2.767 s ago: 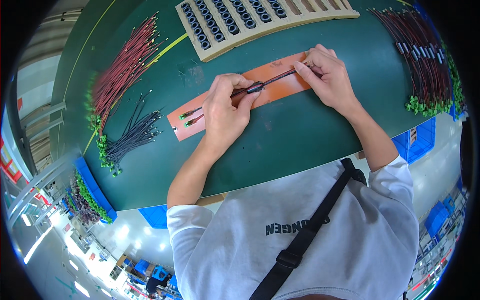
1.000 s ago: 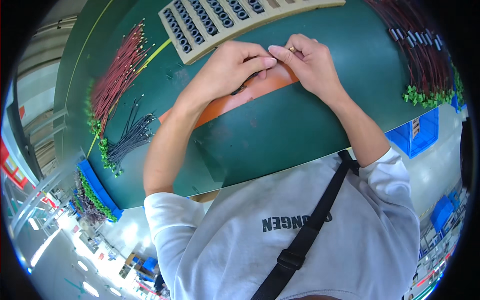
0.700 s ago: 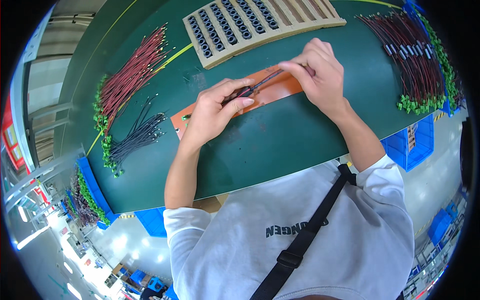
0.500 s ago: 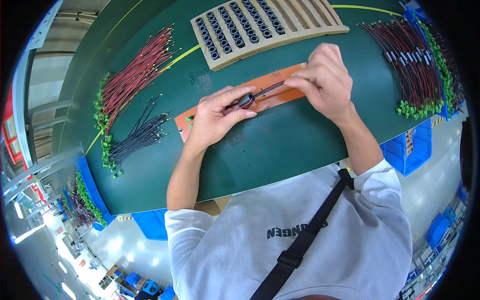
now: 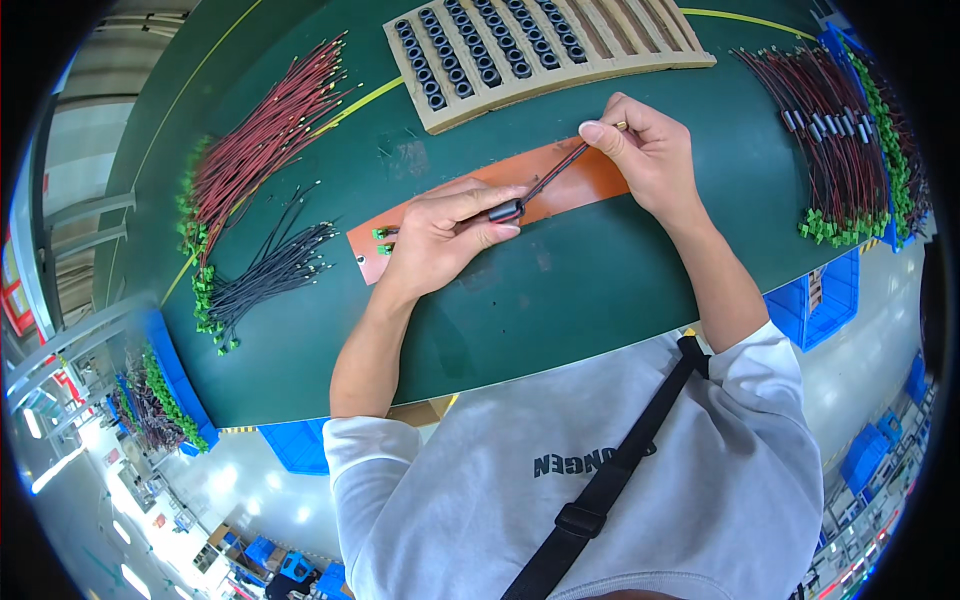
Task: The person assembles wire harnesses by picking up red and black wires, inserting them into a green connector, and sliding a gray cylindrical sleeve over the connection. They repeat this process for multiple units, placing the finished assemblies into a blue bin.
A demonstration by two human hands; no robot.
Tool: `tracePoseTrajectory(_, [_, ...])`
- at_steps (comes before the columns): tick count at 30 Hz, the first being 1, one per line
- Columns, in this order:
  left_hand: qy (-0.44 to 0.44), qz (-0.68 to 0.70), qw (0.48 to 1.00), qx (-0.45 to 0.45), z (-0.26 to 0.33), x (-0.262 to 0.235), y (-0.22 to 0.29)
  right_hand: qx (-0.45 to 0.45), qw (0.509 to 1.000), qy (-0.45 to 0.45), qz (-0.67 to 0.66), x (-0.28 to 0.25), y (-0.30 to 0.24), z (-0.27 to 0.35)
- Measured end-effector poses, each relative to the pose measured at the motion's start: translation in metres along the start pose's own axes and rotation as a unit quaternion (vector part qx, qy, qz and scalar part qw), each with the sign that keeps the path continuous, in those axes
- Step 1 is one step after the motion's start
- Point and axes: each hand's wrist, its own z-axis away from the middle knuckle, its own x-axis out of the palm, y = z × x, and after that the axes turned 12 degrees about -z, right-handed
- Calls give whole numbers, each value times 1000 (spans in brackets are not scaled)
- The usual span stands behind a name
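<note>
My left hand (image 5: 445, 235) pinches a small black cylindrical ring (image 5: 507, 210) threaded on a thin wire pair (image 5: 555, 173). My right hand (image 5: 645, 150) holds the far end of that wire pair, pulled taut, its metal tip showing past my fingers. Both hands hover over an orange strip (image 5: 590, 175) lying on the green table (image 5: 600, 290). Small green connectors (image 5: 382, 240) on the wires' other end lie on the strip just left of my left hand.
A tan tray (image 5: 545, 55) with rows of black rings lies at the back. Red wires (image 5: 265, 135) and black wires (image 5: 270, 270) with green connectors lie at the left. A pile of finished wires (image 5: 840, 140) lies at the right. Blue bins (image 5: 825, 295) sit under the table edge.
My hands came together near the tray about a second ago, then drew apart over the orange strip. The wire pair now stretches taut between them with the black ring at my left fingers.
</note>
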Motion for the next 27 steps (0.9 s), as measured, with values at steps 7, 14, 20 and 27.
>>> tracePoseTrajectory(7, [10, 85, 992, -97, -3, 5, 3, -38, 999, -11, 18, -4, -4, -1])
tracePoseTrajectory(14, [0, -38, 998, -40, -6, 6, 8, -157, 980, -67, 102, -12, -10, -7])
tracePoseTrajectory(20, [31, -14, 996, -81, -7, 12, 12, 49, 998, -7, -43, -1, -9, -6])
tracePoseTrajectory(27, [46, 68, 994, -73, 1, 16, -14, 153, 966, -67, -199, 25, -24, -1])
